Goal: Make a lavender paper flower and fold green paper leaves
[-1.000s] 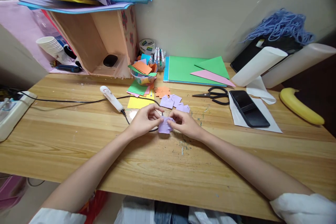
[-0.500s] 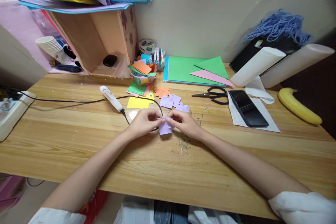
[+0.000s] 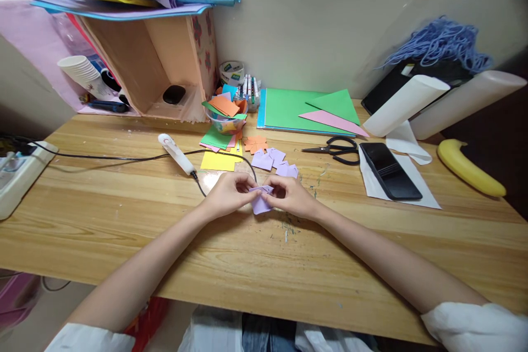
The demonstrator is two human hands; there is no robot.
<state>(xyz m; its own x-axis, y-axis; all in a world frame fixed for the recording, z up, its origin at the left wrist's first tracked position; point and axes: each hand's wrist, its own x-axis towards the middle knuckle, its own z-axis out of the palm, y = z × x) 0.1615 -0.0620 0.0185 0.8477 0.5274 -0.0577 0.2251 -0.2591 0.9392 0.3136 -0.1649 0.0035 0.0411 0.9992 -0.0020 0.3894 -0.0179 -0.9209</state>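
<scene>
Pinched between thumbs and fingers of the left hand and right hand: purple paper, held over the counter. Just beyond: purple pieces. Farther left: white corded tool. Farther right: scissors, just beside the phone.

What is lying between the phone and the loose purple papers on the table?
In the head view, the black scissors lie between the phone and the loose purple papers.

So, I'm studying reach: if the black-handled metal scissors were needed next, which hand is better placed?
Probably the right hand: the black-handled metal scissors lie beyond it on its own side, while the left hand would reach across. Both hands hold a small light-purple paper piece.
</scene>
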